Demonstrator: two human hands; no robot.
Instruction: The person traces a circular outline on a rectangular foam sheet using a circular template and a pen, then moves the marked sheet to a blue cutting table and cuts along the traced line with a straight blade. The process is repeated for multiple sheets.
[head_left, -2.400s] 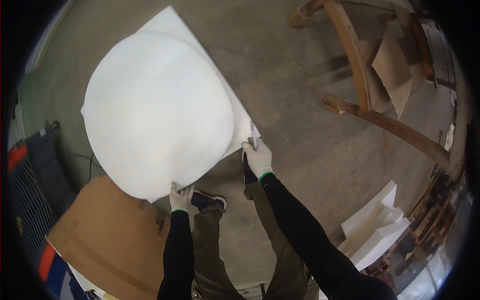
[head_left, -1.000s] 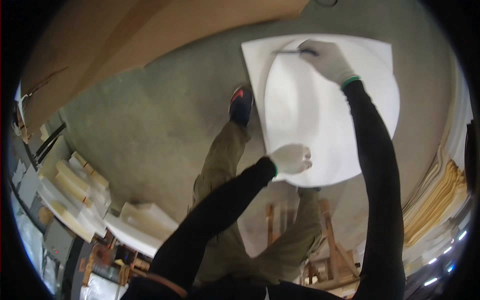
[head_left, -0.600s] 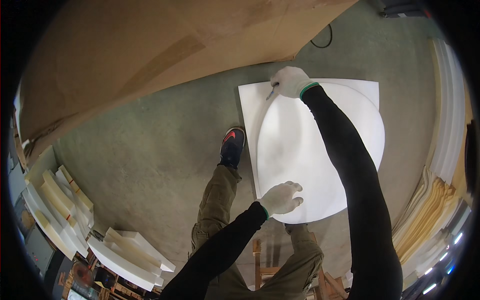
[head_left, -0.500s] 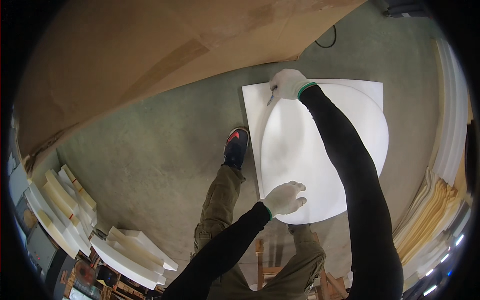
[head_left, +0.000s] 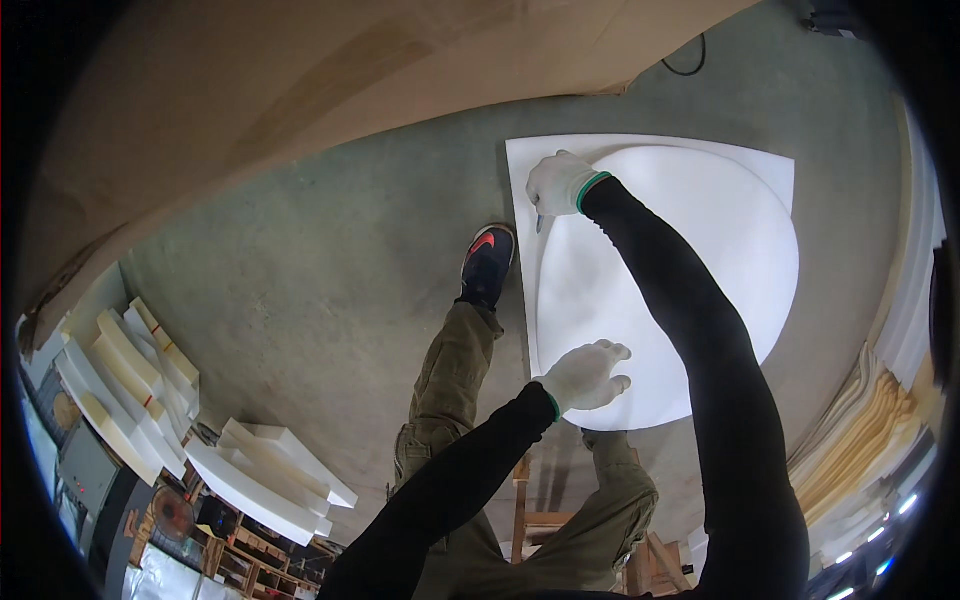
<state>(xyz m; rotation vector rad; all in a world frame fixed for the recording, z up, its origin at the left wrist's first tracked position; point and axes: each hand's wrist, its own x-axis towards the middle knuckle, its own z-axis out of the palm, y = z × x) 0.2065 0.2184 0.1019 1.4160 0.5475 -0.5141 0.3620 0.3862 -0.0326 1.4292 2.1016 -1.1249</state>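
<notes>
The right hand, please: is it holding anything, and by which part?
The right hand grips a small slim tool, too small to identify, by its upper end; the tip points down at the white foam sheet.

Left hand [head_left: 585,376] flat on white foam sheet [head_left: 690,260]; right hand [head_left: 560,183] tracing its edge.

Rounded white foam panel [head_left: 690,270] flat, apparently atop square white sheet [head_left: 640,145]
</notes>
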